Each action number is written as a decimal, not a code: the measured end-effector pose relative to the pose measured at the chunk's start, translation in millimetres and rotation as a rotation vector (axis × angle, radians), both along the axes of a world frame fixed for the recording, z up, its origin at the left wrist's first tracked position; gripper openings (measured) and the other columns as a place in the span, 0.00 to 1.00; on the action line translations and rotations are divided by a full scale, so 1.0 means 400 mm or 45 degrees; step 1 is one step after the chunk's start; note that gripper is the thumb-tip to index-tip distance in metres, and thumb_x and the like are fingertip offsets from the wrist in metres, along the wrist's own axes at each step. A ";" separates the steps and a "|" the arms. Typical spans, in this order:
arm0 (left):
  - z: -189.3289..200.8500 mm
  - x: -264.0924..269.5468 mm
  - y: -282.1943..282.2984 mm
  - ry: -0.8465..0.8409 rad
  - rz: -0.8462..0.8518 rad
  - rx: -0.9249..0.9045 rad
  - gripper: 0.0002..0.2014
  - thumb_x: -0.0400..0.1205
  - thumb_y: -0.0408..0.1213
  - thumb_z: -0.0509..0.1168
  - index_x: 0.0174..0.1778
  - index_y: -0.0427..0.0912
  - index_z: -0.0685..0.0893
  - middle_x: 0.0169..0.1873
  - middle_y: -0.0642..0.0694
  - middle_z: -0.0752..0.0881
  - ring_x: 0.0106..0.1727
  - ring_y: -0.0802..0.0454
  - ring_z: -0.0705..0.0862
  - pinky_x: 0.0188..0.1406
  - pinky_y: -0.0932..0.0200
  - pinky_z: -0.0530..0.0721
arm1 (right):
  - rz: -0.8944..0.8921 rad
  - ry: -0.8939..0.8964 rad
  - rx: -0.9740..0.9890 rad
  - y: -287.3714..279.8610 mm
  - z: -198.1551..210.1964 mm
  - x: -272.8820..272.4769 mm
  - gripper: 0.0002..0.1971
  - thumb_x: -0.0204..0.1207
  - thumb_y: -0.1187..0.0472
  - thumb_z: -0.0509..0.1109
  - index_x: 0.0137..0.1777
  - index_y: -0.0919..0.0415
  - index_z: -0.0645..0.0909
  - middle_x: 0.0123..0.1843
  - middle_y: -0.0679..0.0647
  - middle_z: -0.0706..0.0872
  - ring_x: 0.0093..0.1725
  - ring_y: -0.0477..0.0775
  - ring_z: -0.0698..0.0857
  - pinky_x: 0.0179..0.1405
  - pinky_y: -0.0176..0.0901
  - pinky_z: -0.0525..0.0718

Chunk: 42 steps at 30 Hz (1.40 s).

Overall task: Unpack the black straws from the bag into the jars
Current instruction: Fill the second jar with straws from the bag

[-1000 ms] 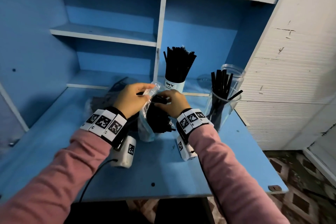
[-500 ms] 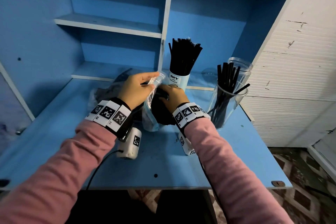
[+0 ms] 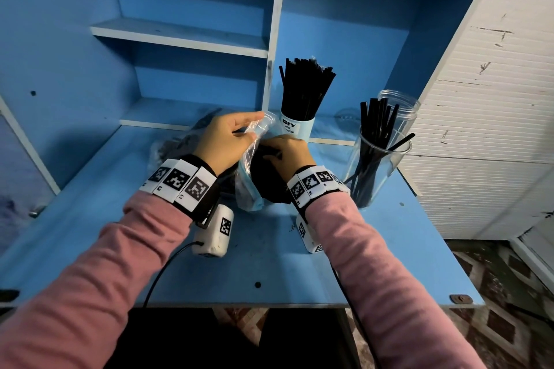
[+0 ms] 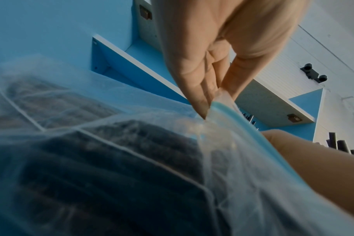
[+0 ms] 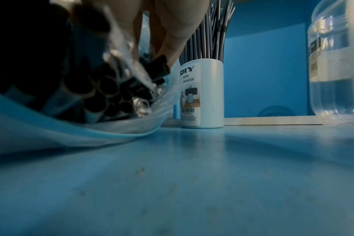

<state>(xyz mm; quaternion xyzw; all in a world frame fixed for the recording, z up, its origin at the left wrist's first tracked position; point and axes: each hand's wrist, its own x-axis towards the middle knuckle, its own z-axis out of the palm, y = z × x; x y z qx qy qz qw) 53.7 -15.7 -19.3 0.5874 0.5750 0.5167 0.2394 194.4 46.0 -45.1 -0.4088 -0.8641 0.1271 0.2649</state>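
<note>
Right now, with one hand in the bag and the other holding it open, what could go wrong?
1. The left hand only pinches the bag by its thin rim; the plastic could slip and close over the right hand.
2. The straws lie loose at the bag's mouth, so a hasty pull might spill some onto the table.
3. The clear jar stands close beside the right wrist near the table's edge; a wide swing could knock it.

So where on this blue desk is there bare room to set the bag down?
The near strip of the blue desktop, between the two sleeves and the front edge, is bare. So is the left side. It is crowded at the back right: clear plastic bag, white DIY holder, clear jar of black straws.
</note>
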 end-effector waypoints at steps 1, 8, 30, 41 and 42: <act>0.000 -0.001 -0.001 0.003 -0.001 -0.003 0.20 0.80 0.27 0.66 0.67 0.49 0.83 0.65 0.55 0.83 0.67 0.64 0.78 0.64 0.72 0.73 | 0.000 -0.003 -0.003 0.000 0.000 0.000 0.16 0.76 0.70 0.69 0.63 0.61 0.85 0.62 0.61 0.86 0.63 0.62 0.83 0.70 0.42 0.73; -0.004 0.004 0.001 0.027 0.023 -0.010 0.20 0.81 0.28 0.66 0.68 0.49 0.83 0.66 0.55 0.83 0.67 0.65 0.78 0.65 0.75 0.73 | -0.011 0.141 0.127 -0.006 0.006 0.002 0.15 0.72 0.75 0.69 0.56 0.66 0.88 0.55 0.64 0.89 0.58 0.63 0.85 0.63 0.35 0.72; 0.056 0.077 -0.006 0.602 0.023 0.087 0.28 0.75 0.33 0.73 0.73 0.49 0.78 0.59 0.40 0.87 0.41 0.55 0.85 0.40 0.80 0.71 | -0.157 0.016 -0.047 -0.090 0.229 0.188 0.11 0.75 0.67 0.73 0.54 0.57 0.90 0.43 0.50 0.88 0.34 0.39 0.77 0.33 0.11 0.68; 0.079 0.224 0.044 0.139 -0.308 0.091 0.10 0.86 0.38 0.61 0.39 0.51 0.80 0.30 0.54 0.81 0.33 0.53 0.80 0.36 0.58 0.80 | -0.040 0.013 0.134 -0.159 0.379 0.243 0.07 0.75 0.61 0.72 0.52 0.53 0.88 0.43 0.46 0.88 0.39 0.38 0.82 0.39 0.16 0.73; 0.082 0.234 0.042 0.082 -0.364 0.101 0.11 0.87 0.35 0.59 0.39 0.50 0.79 0.28 0.56 0.82 0.32 0.55 0.79 0.37 0.59 0.80 | -0.027 0.039 0.172 -0.159 0.380 0.243 0.07 0.76 0.59 0.71 0.52 0.53 0.87 0.43 0.46 0.88 0.39 0.42 0.82 0.39 0.18 0.73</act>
